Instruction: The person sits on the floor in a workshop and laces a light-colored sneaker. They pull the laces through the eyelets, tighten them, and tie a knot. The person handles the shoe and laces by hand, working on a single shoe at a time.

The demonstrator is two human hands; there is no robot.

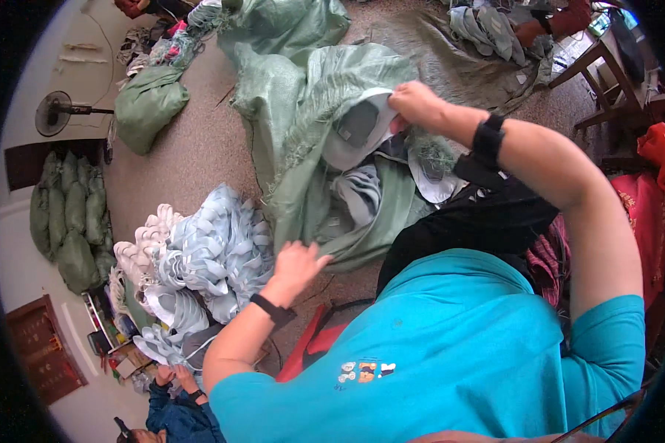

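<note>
A green woven sack (292, 166) with a frayed mouth lies spread open before me. My right hand (415, 103) pinches the edge of a white and grey curved fabric piece (356, 127), which looks like a shoe upper, at the sack's mouth. Further inside sits a nested stack of grey and white pieces (363, 193). Another white piece with dark mesh (430, 176) rests at the sack's right side. Along the sack's near left edge is my left hand (297, 272), thumb and fingers apart, holding nothing visible.
Left of the sack rises a heap of light blue and whitish pieces (218, 247). A co-worker (181, 410) handles pieces at the lower left; another person's hand (530, 31) shows at the top right. Full green sacks (74, 214), a fan (54, 113), a wooden stool (602, 81) and red bags (643, 221) stand around.
</note>
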